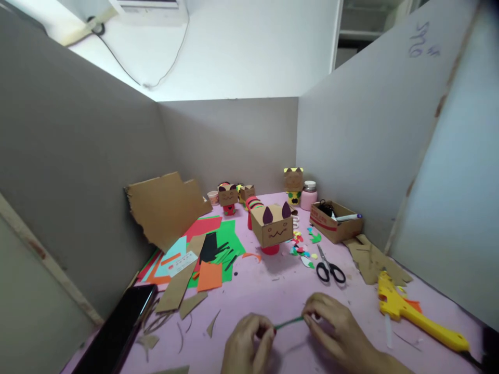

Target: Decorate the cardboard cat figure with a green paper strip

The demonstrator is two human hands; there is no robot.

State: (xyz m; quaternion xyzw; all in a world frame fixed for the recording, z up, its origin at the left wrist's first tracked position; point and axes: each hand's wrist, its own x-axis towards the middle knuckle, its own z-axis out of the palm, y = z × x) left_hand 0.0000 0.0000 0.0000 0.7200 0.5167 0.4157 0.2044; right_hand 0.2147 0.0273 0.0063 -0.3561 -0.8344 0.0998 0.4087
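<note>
The purple-eared cat figure stands upright on the pink table, and on its near side, straight in front of it, a thin green strip runs between the person's two hands. The left hand pinches one end between thumb and forefinger, its other fingers curled in; the right hand pinches the opposite end between thumb and fingertips, so the strip spans the gap, rising a little towards the right. To the right of the cat figure and somewhat nearer lie black-handled scissors, and farther right and nearer again is a yellow glue gun. Also to its right, beyond the scissors, sits an open cardboard box, while a pink jar stands behind it to the right. To its left a green sheet lies flat with an orange paper piece partly over it, and farther left a large cardboard sheet leans up. A dark phone lies well to its left and nearer, and behind it to the left stands a smaller cat figure
</note>
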